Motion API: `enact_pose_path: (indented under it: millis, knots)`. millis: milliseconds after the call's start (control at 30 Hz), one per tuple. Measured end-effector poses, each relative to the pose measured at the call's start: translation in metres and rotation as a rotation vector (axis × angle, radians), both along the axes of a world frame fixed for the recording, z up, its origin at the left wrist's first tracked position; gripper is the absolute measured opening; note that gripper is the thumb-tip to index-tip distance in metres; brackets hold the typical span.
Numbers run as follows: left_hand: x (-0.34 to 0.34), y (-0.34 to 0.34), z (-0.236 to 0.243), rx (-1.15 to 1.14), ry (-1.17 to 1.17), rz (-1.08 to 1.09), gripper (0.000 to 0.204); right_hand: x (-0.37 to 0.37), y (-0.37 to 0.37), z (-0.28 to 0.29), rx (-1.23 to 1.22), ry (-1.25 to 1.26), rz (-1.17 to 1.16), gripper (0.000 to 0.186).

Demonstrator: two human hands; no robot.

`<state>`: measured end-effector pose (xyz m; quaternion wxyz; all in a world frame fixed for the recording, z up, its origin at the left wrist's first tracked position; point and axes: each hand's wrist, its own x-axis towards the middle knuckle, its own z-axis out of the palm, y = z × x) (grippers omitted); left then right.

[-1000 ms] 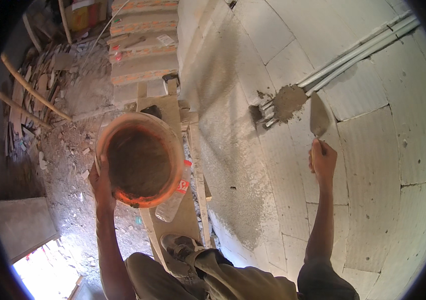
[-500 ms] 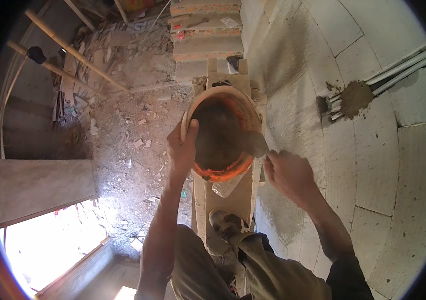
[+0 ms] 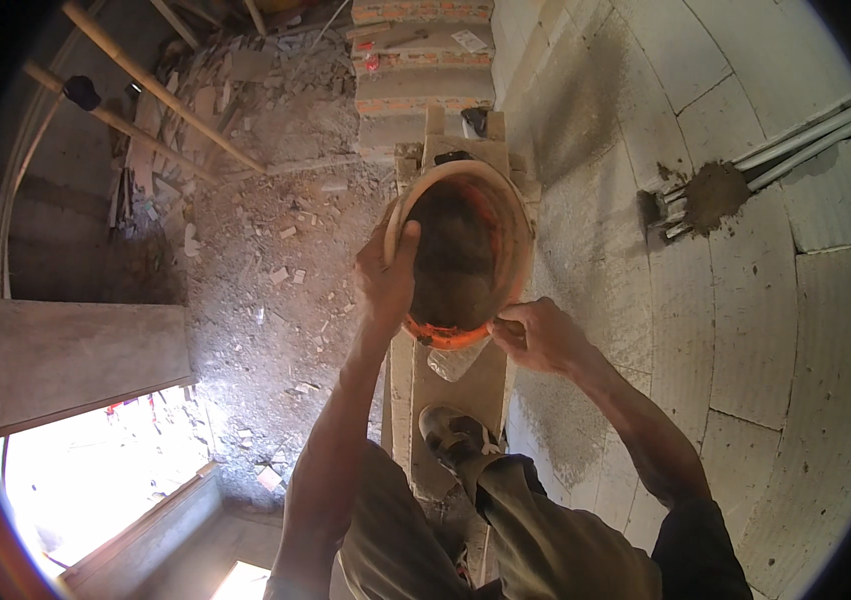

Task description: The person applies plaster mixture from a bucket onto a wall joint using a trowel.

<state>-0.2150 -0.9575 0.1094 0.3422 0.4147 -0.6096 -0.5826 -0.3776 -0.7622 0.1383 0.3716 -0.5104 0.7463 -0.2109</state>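
Note:
An orange bucket (image 3: pixel 517 235) with a pale, mortar-crusted rim stands tilted on a narrow plank. Dark grey mortar (image 3: pixel 449 225) lies inside it. My left hand (image 3: pixel 387 272) grips the bucket's left rim, the thumb over the edge and the fingers outside. At the near right of the rim, my right hand (image 3: pixel 538 336) is closed round the handle of a trowel. Its blade reaches into the bucket and barely stands out from the mortar there.
The plank (image 3: pixel 466 395) carries my shoe (image 3: pixel 453 432) and a clear plastic piece (image 3: pixel 453 362). Brick-edged steps (image 3: pixel 424 75) rise beyond. To the right is a block wall (image 3: pixel 756 330) with pipes (image 3: pixel 806 145) set in mortar. Rubble (image 3: pixel 286 235) covers the floor below left, near bamboo poles (image 3: pixel 161 95).
My right hand has moved left and slightly down, carrying the trowel blade from the right rim deeper into the bucket. The bucket appears slightly higher and farther right in view.

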Motion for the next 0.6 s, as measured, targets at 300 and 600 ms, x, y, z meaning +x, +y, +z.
enact_pose_path:
  millis: [300,600]
  knots:
    - [0.001,-0.003,-0.002,-0.009,-0.127,-0.018,0.046,0.005,0.006,-0.002,0.167,-0.44,-0.265,0.034]
    - [0.035,-0.044,-0.048,0.129,-0.131,0.13,0.063,-0.019,0.078,0.088,-0.264,-0.057,-0.118,0.025]
